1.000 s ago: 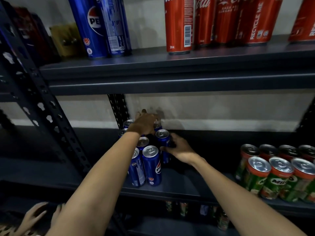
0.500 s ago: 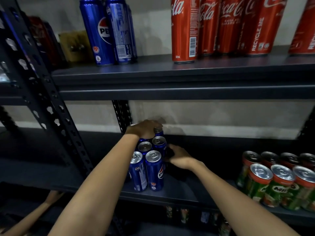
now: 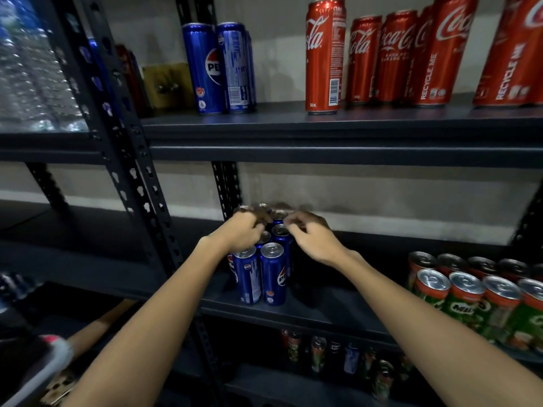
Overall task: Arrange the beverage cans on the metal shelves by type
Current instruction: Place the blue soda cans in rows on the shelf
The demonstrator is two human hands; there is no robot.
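- Head view, centre of the frame: both hands hover over the block of blue Pepsi cans (image 3: pixel 266 271) on the middle shelf (image 3: pixel 308 314), and that block stands tight, can against can, two wide and running back toward the wall, so one type keeps one footprint.
- The left hand (image 3: pixel 239 232) sits over the left column, fingers curled down onto the can tops; it looks to be steadying them, but blur hides whether it pinches a can or only rests there.
- The right hand (image 3: pixel 310 237) comes in from the right with fingers loosely curled just above the rear tops; I cannot tell if it touches one.
- Lower right: the green Milo cans (image 3: pixel 476 301) form their own cluster on the same shelf, well apart from the blue block, the gap marking the split by type.
- Top of the frame, upper shelf (image 3: pixel 323 133): two tall Pepsi cans (image 3: pixel 219 69) stand left of centre, the red Coca-Cola cans (image 3: pixel 405 57) crowd to the right, again grouped by brand.
- Bottom centre: mixed small cans (image 3: pixel 332 351) sit dimly on the lowest shelf, likely not yet sorted.
- My read: the blue block is being squared up, and a careless nudge could topple these slim cans.
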